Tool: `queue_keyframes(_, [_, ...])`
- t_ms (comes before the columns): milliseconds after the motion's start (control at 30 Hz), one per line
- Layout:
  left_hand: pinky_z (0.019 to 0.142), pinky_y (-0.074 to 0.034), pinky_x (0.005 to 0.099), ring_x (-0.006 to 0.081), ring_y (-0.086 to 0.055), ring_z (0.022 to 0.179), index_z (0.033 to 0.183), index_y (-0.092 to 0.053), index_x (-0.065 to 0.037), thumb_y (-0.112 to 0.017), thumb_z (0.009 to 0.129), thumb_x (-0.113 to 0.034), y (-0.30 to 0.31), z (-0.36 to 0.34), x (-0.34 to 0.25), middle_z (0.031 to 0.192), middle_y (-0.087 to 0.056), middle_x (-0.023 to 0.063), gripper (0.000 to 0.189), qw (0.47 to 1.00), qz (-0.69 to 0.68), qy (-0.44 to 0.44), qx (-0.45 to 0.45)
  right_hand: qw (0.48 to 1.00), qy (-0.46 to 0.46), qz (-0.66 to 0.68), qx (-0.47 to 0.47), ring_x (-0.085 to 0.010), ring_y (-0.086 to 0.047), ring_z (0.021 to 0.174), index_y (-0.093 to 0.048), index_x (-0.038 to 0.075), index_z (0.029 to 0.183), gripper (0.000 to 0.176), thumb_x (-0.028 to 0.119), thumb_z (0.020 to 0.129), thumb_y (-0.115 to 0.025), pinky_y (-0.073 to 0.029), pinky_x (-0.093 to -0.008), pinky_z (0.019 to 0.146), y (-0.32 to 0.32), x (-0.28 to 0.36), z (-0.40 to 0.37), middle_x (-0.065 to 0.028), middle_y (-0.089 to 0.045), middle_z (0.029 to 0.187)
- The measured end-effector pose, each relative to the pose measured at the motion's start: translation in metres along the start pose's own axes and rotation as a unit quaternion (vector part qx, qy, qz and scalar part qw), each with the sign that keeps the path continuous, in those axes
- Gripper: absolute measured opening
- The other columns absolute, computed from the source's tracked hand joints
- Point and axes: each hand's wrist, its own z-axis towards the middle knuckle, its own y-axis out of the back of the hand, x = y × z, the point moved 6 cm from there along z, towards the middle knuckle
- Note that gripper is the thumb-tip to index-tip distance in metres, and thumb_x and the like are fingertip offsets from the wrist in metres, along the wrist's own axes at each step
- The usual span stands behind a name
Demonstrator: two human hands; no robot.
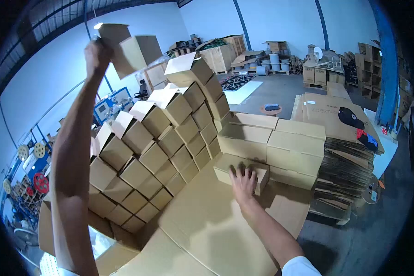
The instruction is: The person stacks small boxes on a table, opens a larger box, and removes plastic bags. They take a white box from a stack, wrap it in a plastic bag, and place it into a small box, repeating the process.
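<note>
My left hand (98,55) is raised high at the upper left, its fingers closed on the edge of an open cardboard box (131,57). That box hangs in the air above the stacked boxes, tilted, with its flap up. My right hand (244,181) rests on a closed cardboard box (227,169), fingers spread across its top. This low box sits on a flat cardboard sheet (202,221), against a row of closed boxes (294,149) stacked two high. To the left rises a slanting pile of boxes (170,140), several with raised flaps on the upper row.
A tall stack of flattened cardboard (345,170) stands at the right, with a dark cap (350,117) on it. A larger open carton (117,257) is at the lower left. Blue machinery (112,105) stands behind the pile. A blue pillar (387,92) rises at the far right.
</note>
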Motion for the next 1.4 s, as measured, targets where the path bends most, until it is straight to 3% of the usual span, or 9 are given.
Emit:
queue_keyframes(167, [0.079,-0.055,0.0473,0.0394,-0.071,0.091,0.099,-0.071,-0.005,-0.06,0.093,-0.032,0.1,0.003,0.015,0.097,-0.072,0.0206,0.03,0.992,0.115,-0.037,-0.035,1.0,0.008,-0.016,-0.017,-0.0341,-0.049,0.122,-0.058,0.029,0.137,0.047,0.021,0.091,-0.056,-0.036,-0.0552,0.099,-0.008,-0.003,-0.001,-0.0066,-0.062,0.126])
queue_keyframes(300, [0.068,-0.055,0.0377,0.0205,-0.072,0.081,0.118,-0.064,-0.011,-0.064,0.097,-0.034,0.206,-0.025,0.051,0.095,-0.074,0.0138,0.03,0.984,0.175,-0.009,-0.017,0.998,0.024,-0.014,-0.05,-0.0332,-0.049,0.122,-0.059,0.025,0.137,0.046,0.02,0.091,-0.056,-0.036,-0.0522,0.101,0.008,-0.001,0.001,-0.0048,-0.058,0.134])
queue_keyframes(500, [0.1,-0.047,0.0345,0.0243,-0.063,0.118,0.142,-0.047,0.008,-0.054,0.104,-0.028,0.355,-0.138,0.086,0.137,-0.059,0.0237,0.053,0.961,0.243,-0.13,0.006,0.998,0.062,0.005,0.01,-0.0283,-0.049,0.129,-0.053,0.019,0.141,0.049,0.018,0.092,-0.056,-0.035,-0.0519,0.105,-0.013,0.004,0.0,-0.0028,-0.056,0.138])
queue_keyframes(633, [0.104,-0.043,0.0351,0.0243,-0.056,0.126,0.143,-0.045,0.009,-0.053,0.105,-0.027,0.422,-0.213,0.082,0.143,-0.054,0.0231,0.052,0.988,0.117,0.093,0.033,0.997,0.067,0.029,0.01,-0.0287,-0.049,0.129,-0.055,0.017,0.139,0.047,0.013,0.092,-0.055,-0.036,-0.0517,0.105,-0.009,0.005,0.006,-0.0026,-0.057,0.136])
queue_keyframes(667, [0.102,-0.045,0.0349,0.0227,-0.057,0.122,0.144,-0.045,0.008,-0.052,0.106,-0.026,0.439,-0.221,0.08,0.141,-0.056,0.0213,0.052,0.98,0.195,0.031,0.014,0.997,0.072,0.025,0.006,-0.0288,-0.05,0.129,-0.056,0.017,0.138,0.046,0.012,0.093,-0.054,-0.037,-0.0515,0.105,-0.007,0.005,0.006,-0.0025,-0.057,0.135])
queue_keyframes(1100, [0.105,-0.043,0.0342,0.0219,-0.057,0.123,0.142,-0.046,0.01,-0.054,0.105,-0.024,0.393,-0.267,0.067,0.135,-0.06,0.0188,0.051,0.99,0.11,0.073,0.047,0.99,0.109,0.071,-0.045,-0.0273,-0.055,0.116,-0.063,0.014,0.125,0.036,0.012,0.091,-0.054,-0.044,-0.0483,0.095,-0.004,0.033,0.021,-0.0055,-0.058,0.126])
queue_keyframes(1233, [0.105,-0.042,0.0347,0.022,-0.057,0.122,0.141,-0.047,0.009,-0.054,0.105,-0.025,0.382,-0.273,0.066,0.134,-0.06,0.0183,0.05,0.991,0.108,0.077,0.024,0.907,-0.234,0.35,-0.005,-0.0388,-0.048,0.123,-0.061,0.012,0.128,0.036,0.02,0.093,-0.061,-0.039,-0.0547,0.105,0.049,-0.006,-0.002,-0.0168,-0.051,0.137])
queue_keyframes(1300, [0.105,-0.041,0.0348,0.0219,-0.057,0.122,0.141,-0.048,0.009,-0.053,0.105,-0.026,0.386,-0.279,0.064,0.134,-0.061,0.0179,0.05,0.992,0.083,0.096,0.022,0.919,-0.272,0.204,-0.2,-0.0421,-0.043,0.131,-0.042,0.015,0.149,0.063,0.022,0.092,-0.067,-0.034,-0.0521,0.11,0.067,-0.033,-0.063,-0.022,-0.043,0.145])
queue_keyframes(1400, [0.109,-0.039,0.0374,0.0253,-0.053,0.128,0.142,-0.047,0.008,-0.051,0.106,-0.029,0.394,-0.298,0.057,0.139,-0.057,0.0194,0.052,0.984,0.103,0.13,0.062,0.897,-0.304,0.302,-0.11,-0.0421,-0.04,0.136,-0.023,0.015,0.157,0.086,0.015,0.087,-0.074,-0.033,-0.0528,0.111,0.026,-0.051,-0.078,-0.0255,-0.039,0.148])
